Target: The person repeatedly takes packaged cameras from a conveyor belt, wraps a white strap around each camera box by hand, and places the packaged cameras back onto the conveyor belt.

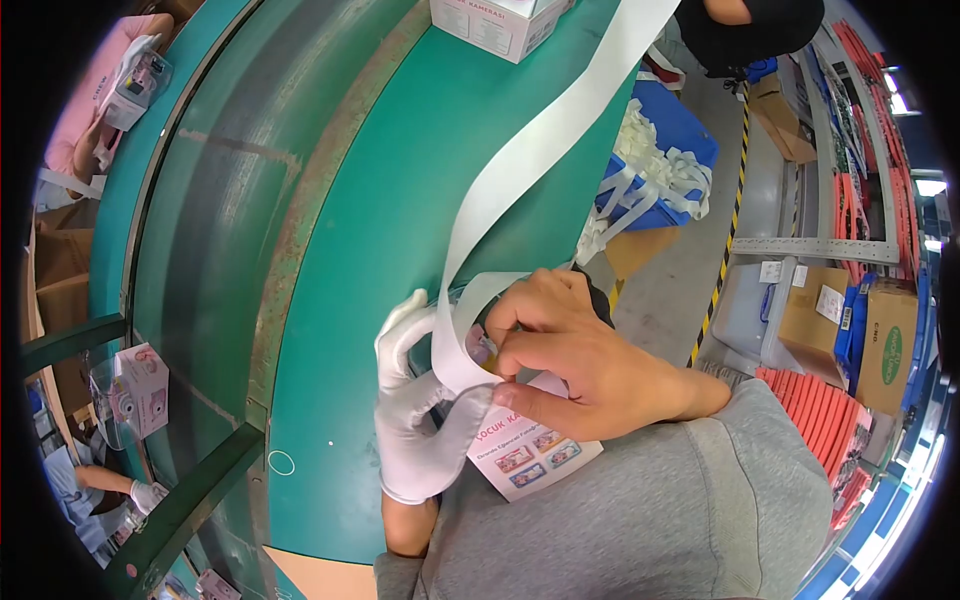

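A white box (pixel 536 462) with pink lettering and small pictures is upright close to my body. My left hand (pixel 422 432), in a white glove, curves around its left side, thumb against a looped white strip. That strip (pixel 530 160), wide and glossy like label backing, runs down from the top of the view and loops between my hands. My bare right hand (pixel 575 350) has its fingers bent and pinched on the strip at the box's upper part. A clear plastic part with something pink and yellow shows behind the loop; my right fingers cover most of it.
Another printed box (pixel 495 28) stands on the green table (pixel 340 440) at the top. A conveyor belt (pixel 225 200) runs along the left, with co-workers and boxes beyond it. To the right, a blue bin (pixel 672 115) holds crumpled white strips; shelves and cartons stand farther right.
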`<action>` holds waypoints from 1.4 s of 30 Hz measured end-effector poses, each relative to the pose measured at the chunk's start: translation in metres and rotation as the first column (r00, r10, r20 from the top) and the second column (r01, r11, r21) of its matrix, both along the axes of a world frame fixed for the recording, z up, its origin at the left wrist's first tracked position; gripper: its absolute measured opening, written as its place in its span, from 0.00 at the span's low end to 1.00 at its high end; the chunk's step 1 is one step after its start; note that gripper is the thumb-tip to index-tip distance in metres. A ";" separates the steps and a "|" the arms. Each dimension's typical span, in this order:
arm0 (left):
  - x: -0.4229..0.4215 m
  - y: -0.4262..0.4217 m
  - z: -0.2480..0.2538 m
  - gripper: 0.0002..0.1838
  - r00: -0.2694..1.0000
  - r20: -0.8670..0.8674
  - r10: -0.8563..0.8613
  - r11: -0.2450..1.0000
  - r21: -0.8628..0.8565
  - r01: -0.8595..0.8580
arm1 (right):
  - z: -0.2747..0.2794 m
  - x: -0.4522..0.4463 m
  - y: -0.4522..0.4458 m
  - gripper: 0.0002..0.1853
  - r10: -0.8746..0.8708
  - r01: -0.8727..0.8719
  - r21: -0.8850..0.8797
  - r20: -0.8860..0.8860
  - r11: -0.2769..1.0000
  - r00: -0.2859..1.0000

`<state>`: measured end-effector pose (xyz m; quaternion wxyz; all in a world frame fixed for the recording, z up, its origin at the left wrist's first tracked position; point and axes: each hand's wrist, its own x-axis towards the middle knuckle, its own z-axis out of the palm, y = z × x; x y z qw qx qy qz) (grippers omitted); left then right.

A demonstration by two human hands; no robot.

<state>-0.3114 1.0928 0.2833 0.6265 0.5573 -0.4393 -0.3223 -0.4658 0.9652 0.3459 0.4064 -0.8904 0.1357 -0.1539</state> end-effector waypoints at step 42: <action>0.015 -0.023 0.030 0.44 0.965 0.261 -0.019 0.964 0.261 -0.052 | -0.012 0.002 -0.030 0.03 -0.391 0.134 0.578 0.346 0.805 0.853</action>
